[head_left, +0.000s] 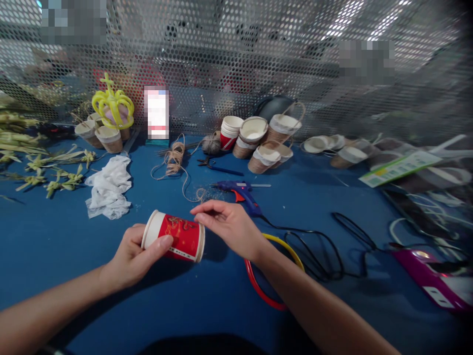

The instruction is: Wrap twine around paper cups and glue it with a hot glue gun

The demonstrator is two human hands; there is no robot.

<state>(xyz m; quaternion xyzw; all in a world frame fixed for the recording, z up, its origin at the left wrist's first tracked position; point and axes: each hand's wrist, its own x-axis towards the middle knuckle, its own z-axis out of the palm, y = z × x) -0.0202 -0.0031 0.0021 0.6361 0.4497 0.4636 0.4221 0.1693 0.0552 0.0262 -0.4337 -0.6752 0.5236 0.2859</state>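
Note:
A red and white paper cup [181,234] lies on its side in the air above the blue table, its mouth towards the left. My left hand [138,251] is wrapped round it near the mouth, thumb on the printed side. At the cup's base, my right hand [225,222] has thumb and fingertips pinched together. Jute twine [185,190] runs from a loose bundle [175,158] to these fingers; its very end is hidden. Just beyond the right hand, a blue glue gun [236,190] rests on its side, with a small red light showing.
Pliers [218,166] lie behind the glue gun. Twine-wrapped cups [264,158] stand along the mesh panel [207,64]. White cloth [109,187] and dried plants [55,177] are at left. Red-yellow hoop [254,283], black cable [325,231] and purple power strip [424,276] are at right.

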